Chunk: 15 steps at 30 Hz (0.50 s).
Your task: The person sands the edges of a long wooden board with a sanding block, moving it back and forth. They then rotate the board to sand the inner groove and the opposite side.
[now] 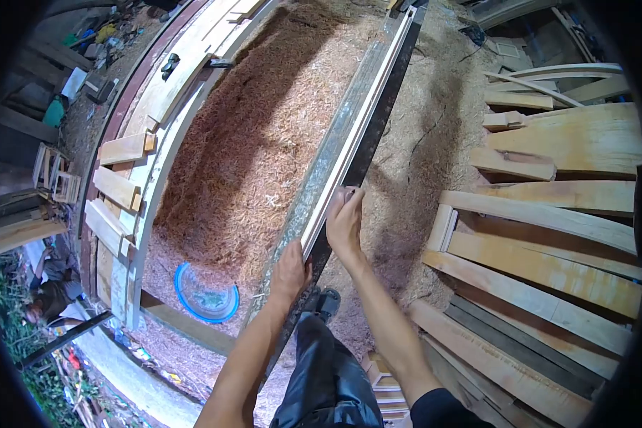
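Observation:
A long pale wooden strip (364, 128) runs away from me, lying along a dark straight board (379, 118). My left hand (289, 272) is closed round the near part of the strip, its thumb on top. Farther along, my right hand (345, 217) is at the strip's right edge with its fingers curled in a pinch. A small dark spot shows at those fingertips, too small to name. Left of the strip lies a weathered grey beam (323, 157). The strip's far end reaches the top of the view, beside a dark object I cannot make out.
Wood shavings (250, 164) cover the ground. A blue-rimmed round container (182, 303) lies at lower left. On the left, a long bench (139, 235) carries short wood blocks (118, 187). Planks and a wooden frame (535, 214) are stacked at right. A person (53, 282) is at far left.

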Motion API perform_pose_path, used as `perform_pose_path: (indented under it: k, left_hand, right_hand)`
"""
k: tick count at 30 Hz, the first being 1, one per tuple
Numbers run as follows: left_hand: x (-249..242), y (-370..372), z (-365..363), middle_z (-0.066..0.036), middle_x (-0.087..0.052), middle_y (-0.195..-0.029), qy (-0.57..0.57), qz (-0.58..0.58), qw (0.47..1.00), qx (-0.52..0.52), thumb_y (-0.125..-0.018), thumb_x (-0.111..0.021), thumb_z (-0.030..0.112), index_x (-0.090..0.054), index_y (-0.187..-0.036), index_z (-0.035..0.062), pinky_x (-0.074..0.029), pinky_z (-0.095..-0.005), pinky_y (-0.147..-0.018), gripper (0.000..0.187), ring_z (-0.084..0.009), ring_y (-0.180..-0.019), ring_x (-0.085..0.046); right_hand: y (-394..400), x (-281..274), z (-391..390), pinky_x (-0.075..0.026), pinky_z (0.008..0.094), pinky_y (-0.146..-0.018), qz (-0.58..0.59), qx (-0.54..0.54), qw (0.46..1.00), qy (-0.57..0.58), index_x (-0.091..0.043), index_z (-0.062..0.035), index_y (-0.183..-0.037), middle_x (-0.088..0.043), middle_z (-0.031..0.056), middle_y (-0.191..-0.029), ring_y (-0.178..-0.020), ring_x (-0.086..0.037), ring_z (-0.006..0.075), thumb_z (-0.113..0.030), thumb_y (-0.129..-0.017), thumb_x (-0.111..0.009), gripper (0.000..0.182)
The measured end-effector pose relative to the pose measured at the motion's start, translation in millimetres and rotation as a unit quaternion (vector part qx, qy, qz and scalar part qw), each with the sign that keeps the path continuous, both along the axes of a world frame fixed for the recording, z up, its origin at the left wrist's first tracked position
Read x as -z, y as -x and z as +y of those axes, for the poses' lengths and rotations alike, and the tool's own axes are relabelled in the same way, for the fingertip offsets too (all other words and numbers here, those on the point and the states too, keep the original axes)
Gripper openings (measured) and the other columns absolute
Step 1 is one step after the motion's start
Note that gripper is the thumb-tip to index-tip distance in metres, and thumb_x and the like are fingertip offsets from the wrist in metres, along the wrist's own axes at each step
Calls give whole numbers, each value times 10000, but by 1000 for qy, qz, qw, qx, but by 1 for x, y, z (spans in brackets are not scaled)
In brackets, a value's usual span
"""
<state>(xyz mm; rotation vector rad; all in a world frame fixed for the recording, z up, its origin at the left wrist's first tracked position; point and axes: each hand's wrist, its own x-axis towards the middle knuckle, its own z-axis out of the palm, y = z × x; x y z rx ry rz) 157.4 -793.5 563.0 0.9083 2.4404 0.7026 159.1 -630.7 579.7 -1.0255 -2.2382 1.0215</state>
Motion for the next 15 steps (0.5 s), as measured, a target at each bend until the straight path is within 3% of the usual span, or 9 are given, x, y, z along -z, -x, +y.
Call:
perform_pose_path:
  k: [4,5,7,10,12,13,14,15]
  left_hand:
    - [1,-2,-2,-228,-556,-1067,4,21,1000,-8,-826,-641,125,-429,-1191,3,-501,-499,-819,439,-415,-1001,-568]
    - [0,-2,-1,-230,-559,-1058,-14,31,999,-14,-835,-632,127,-432,-1184,3,-502,-498,-818,421,-416,-991,-572]
    - [2,-2,-3,-232,-561,-1061,-2,22,1000,-15,-842,-624,133,-433,-1185,1,-504,-496,-817,414,-416,-989,-572]
    - [4,-3,-3,-235,-562,-1073,-3,21,1000,-9,-845,-622,144,-431,-1191,-6,-507,-491,-815,423,-413,-989,-573]
    - [2,-2,-2,-235,-561,-1086,-4,17,1000,-5,-844,-623,145,-428,-1204,-8,-509,-488,-817,437,-410,-996,-573]
    - [1,-2,-2,-238,-557,-1105,0,18,1000,-7,-827,-636,137,-421,-1224,-10,-504,-491,-830,475,-412,-1009,-570]
    - [1,-1,-2,-238,-554,-1114,4,13,1000,-2,-822,-640,135,-418,-1230,-11,-501,-490,-838,487,-412,-1018,-568]
    - [1,0,-4,-237,-552,-1124,8,6,1000,1,-816,-643,133,-416,-1237,-11,-498,-489,-846,499,-411,-1027,-565]
  right_hand:
    - [24,-16,39,-483,436,-732,-24,45,985,162,-345,14,-1030,-529,261,-945,-905,-605,330,-237,-1026,-328,252]
    - [38,-23,57,-482,451,-721,-65,68,982,165,-356,22,-1037,-547,269,-922,-893,-611,354,-222,-1022,-324,247]
    - [55,-12,84,-486,442,-716,-68,54,996,36,-352,31,-1048,-550,286,-920,-908,-609,362,-217,-1020,-308,253]
    - [43,-24,60,-487,418,-723,-99,86,974,186,-353,25,-1042,-524,256,-939,-865,-591,319,-229,-1027,-299,261]
    - [17,-18,17,-480,381,-725,-80,40,974,207,-331,4,-1064,-456,168,-948,-838,-521,238,-256,-1039,-282,265]
    - [1,5,-8,-476,396,-730,-55,24,985,160,-322,-5,-1092,-467,179,-968,-882,-539,259,-264,-1037,-297,266]
    - [-11,-24,-31,-466,446,-751,-56,24,979,196,-336,5,-1095,-485,211,-963,-892,-561,316,-230,-1029,-316,245]
    - [-24,-3,-50,-447,494,-772,-23,27,990,136,-342,16,-1104,-501,251,-947,-906,-570,371,-204,-1021,-335,235]
